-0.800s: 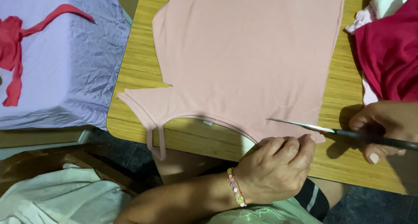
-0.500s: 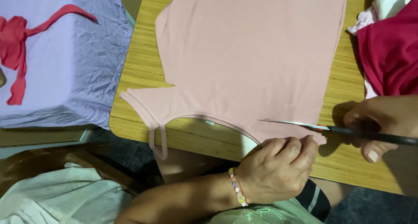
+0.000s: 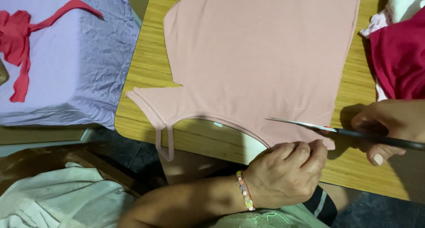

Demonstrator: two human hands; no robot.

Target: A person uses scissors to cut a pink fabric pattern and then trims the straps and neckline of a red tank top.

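Observation:
A pale pink garment (image 3: 261,64) lies flat on a wooden table (image 3: 146,73). My left hand (image 3: 287,172), with a bead bracelet at the wrist, pinches the garment's near edge beside the curved neckline. My right hand (image 3: 392,124) holds dark-handled scissors (image 3: 310,126) whose blades lie over the cloth near its lower right corner, pointing left. A thin cut strip (image 3: 163,141) hangs off the table's edge at the garment's left corner.
A lilac cloth (image 3: 79,64) covers a surface at the left with a red fabric scrap (image 3: 20,46) on it. Dark red and white clothes (image 3: 398,55) are piled at the table's right end. Pale green cloth (image 3: 53,201) lies at the lower left.
The scissors have slid left, further over the pink cloth, with my right hand following. My left hand keeps its pinch on the edge.

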